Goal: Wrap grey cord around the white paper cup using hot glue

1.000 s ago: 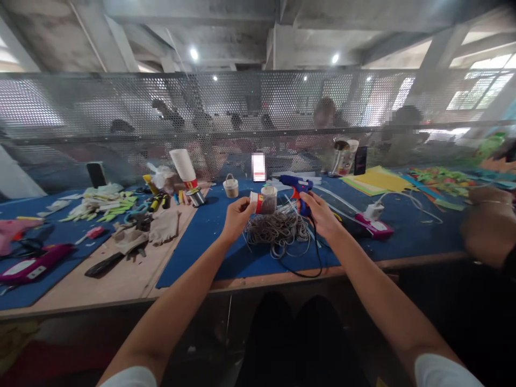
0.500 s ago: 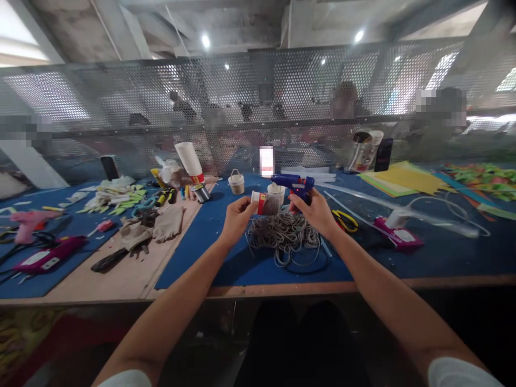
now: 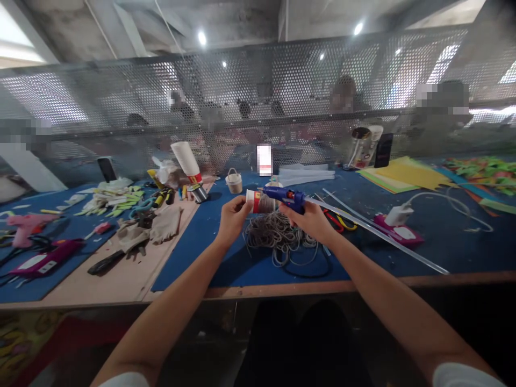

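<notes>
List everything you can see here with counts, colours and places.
Cup: one, white and red, centre
Glue gun: one, blue, at the cup
Glue sticks: at least two, clear, right
Cord: one heap, grey, below the cup
Bucket: one clearly visible, pale, back centre
Cup stack: one, white and red, back left
Tin: one, silver, back left
Second gun: one, pink, far left
Power strips: two, magenta, left and right
Gloves: count unclear, grey, left
Phones: two, black, back
Paper: several sheets, yellow and green, right
Scraps: many, green and orange, far right
Mats: two, blue, underneath
Mesh: one, grey, across the back
People: several, colours blurred, behind mesh
Left grip: one, bare, on the cup
Right grip: one, bare, on the glue gun
</notes>
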Demonstrator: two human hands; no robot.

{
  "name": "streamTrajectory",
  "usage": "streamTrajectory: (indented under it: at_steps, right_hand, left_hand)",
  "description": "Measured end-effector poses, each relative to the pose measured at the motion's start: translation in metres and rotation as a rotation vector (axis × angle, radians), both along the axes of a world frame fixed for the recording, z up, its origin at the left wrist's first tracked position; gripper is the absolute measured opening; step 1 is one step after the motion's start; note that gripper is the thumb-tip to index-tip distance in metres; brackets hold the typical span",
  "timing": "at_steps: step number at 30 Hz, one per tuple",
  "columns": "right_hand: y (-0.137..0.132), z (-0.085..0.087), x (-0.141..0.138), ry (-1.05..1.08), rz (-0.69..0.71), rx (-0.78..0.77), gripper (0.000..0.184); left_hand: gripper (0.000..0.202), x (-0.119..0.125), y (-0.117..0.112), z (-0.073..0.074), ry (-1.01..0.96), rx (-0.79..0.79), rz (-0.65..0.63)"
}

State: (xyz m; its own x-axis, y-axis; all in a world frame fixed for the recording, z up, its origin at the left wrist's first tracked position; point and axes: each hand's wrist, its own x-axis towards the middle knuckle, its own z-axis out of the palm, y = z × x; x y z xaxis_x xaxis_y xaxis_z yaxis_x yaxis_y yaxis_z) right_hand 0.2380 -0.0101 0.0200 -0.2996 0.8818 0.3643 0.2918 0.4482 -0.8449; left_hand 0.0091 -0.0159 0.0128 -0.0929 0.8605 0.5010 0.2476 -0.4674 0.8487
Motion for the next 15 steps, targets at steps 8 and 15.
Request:
streamTrajectory:
  at_steps: [8, 15]
  right_hand:
    - [-0.0011, -0.0004, 0.0009, -0.059, 0.039, 0.004, 0.042]
    - [-0.0004, -0.0031, 0.0013, -0.149, -0.016, -0.020, 0.043]
  left_hand:
    - [0.023, -0.0012, 0.0005, -0.0004, -0.002, 0.021, 0.047]
    - [0.022, -0.0017, 0.0011, -0.0019, 0.015, 0.038, 0.056]
